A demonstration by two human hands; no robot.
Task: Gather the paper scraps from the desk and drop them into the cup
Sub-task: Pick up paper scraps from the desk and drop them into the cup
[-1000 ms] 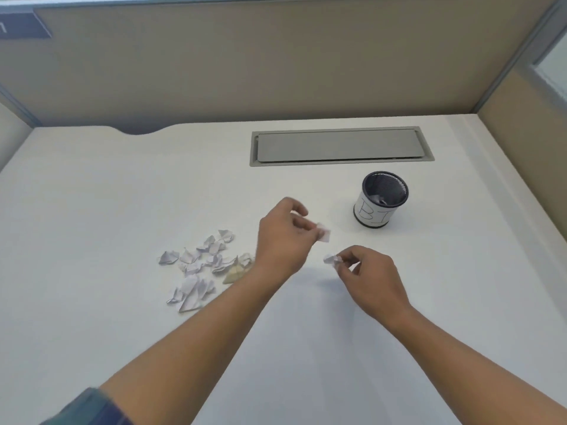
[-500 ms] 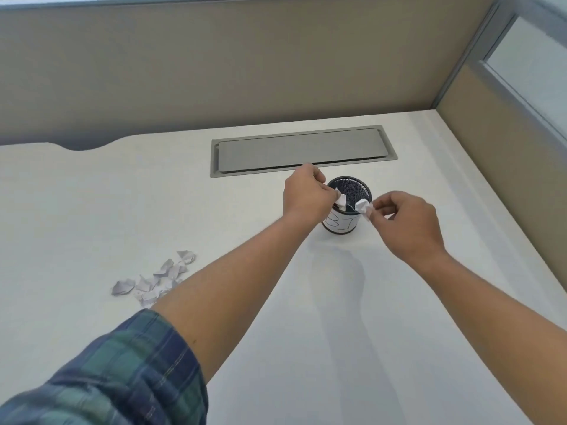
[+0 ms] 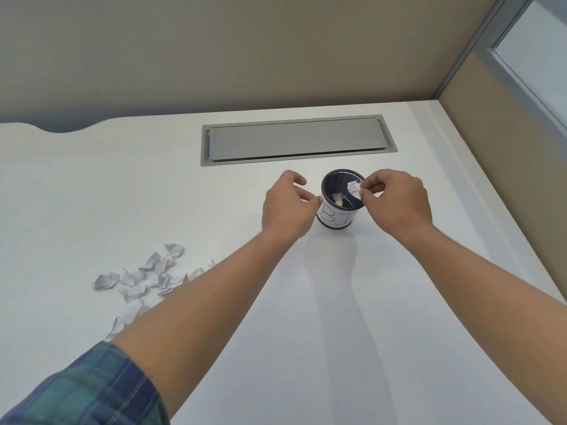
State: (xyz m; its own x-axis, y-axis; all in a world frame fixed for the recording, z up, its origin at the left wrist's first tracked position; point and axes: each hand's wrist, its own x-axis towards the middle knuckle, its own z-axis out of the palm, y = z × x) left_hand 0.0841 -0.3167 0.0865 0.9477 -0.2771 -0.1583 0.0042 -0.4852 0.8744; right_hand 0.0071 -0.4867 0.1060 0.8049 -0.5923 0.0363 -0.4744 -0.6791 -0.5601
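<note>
The right hand [image 3: 395, 204] is pinching a crumpled paper scrap [image 3: 354, 189] over the mesh cup [image 3: 337, 217], which is standing toward the far right corner of the desk [image 3: 122, 194]. The left hand [image 3: 288, 210], loosely curled and empty, is hovering just beside the cup. More scraps [image 3: 147, 277] are lying near the left edge.

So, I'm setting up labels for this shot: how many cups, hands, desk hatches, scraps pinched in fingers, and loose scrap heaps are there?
cup: 1
hands: 2, the left hand and the right hand
desk hatch: 1
pinched scrap: 1, held over the cup
scrap heap: 1, its pieces partly hidden by the left forearm
Total: 6
</note>
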